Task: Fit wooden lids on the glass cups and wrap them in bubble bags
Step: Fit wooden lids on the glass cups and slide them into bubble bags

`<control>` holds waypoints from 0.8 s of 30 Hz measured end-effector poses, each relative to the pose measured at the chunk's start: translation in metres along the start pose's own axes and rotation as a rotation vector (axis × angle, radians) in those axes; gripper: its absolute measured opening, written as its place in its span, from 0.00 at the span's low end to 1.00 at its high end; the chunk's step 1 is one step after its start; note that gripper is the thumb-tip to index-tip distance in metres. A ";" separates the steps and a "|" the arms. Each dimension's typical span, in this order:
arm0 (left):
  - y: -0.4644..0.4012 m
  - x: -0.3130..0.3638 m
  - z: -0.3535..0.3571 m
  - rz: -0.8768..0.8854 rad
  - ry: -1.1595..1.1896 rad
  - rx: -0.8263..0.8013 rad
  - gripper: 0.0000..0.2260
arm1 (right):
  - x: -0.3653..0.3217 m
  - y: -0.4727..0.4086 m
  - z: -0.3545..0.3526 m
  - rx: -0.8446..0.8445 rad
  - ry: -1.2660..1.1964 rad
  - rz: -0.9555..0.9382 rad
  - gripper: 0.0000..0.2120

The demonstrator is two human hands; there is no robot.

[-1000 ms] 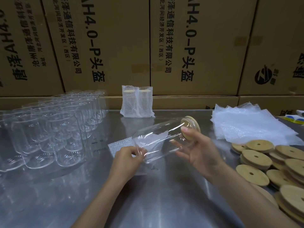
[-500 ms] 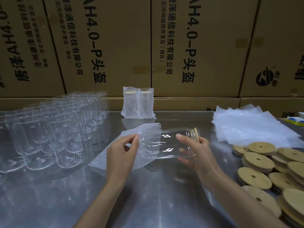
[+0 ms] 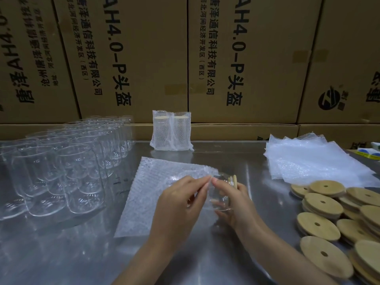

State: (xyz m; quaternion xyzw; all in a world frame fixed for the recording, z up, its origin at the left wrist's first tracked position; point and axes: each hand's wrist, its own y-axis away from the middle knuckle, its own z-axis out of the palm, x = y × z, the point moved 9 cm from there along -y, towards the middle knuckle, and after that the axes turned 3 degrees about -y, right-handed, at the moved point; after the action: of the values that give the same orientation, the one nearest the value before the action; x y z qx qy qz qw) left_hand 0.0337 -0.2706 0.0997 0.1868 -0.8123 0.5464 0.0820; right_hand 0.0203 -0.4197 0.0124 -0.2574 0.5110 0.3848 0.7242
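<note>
**Bagging a lidded glass cup**

Holding the bubble bag [image 3: 156, 192] mouth pinched in my left hand [image 3: 176, 206], I grip the lidded glass cup [image 3: 221, 199] with my right hand [image 3: 236, 204], fingers curled round it. The cup lies sideways above the steel table [image 3: 185, 264], base inside the bag, wooden lid [image 3: 233, 179] outside.

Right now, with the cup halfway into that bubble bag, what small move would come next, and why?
Probably the right hand pushes the lidded glass cup further left into the bubble bag. The left hand pinches the bag's mouth open, and the wooden lid end is outside the bag.
</note>
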 end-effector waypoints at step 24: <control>-0.007 -0.075 -0.059 -0.580 -0.139 0.139 0.24 | -0.011 -0.006 0.009 -0.258 -0.252 0.026 0.27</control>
State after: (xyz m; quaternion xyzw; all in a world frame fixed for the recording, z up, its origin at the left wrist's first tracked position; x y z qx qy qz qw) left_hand 0.1008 -0.2028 0.1035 0.4531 -0.6893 0.5405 0.1656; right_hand 0.0278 -0.4191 0.0255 -0.2915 0.3657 0.4856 0.7386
